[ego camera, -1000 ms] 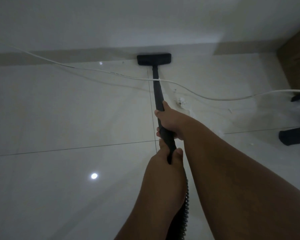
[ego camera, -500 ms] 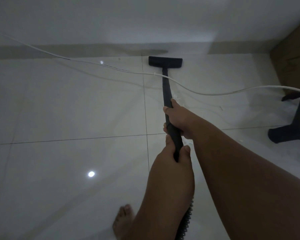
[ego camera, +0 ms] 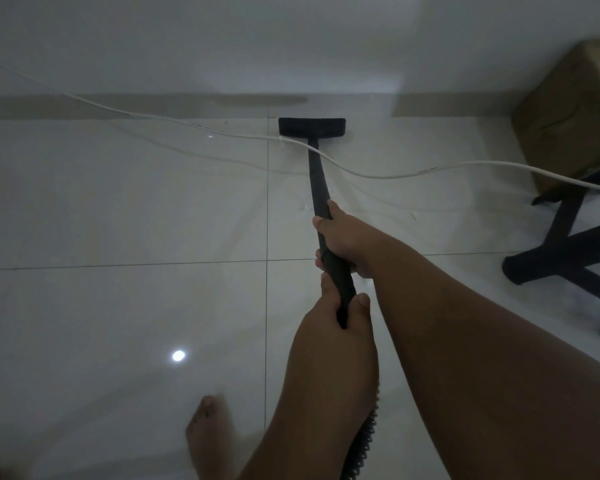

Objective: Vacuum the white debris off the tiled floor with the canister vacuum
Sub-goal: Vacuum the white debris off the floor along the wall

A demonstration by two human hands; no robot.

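Observation:
The black vacuum wand (ego camera: 317,178) runs from my hands to its flat floor head (ego camera: 311,127), which rests on the tiled floor (ego camera: 118,202) close to the wall base. My right hand (ego camera: 343,240) is shut around the wand higher up. My left hand (ego camera: 336,327) is shut on the wand's lower end, where the ribbed hose (ego camera: 364,448) begins. A few small white bits of debris (ego camera: 305,207) lie on the tile just left of my right hand. The canister itself is out of view.
A white cable (ego camera: 187,123) hangs across the scene in front of the wand. A black chair base (ego camera: 555,258) stands at the right, with a brown cardboard box (ego camera: 568,119) behind it. My bare foot (ego camera: 208,434) is at the bottom left of centre.
The floor head has pulled back a little from the wall base and shifted right. The view has tilted down, so my foot now shows more fully.

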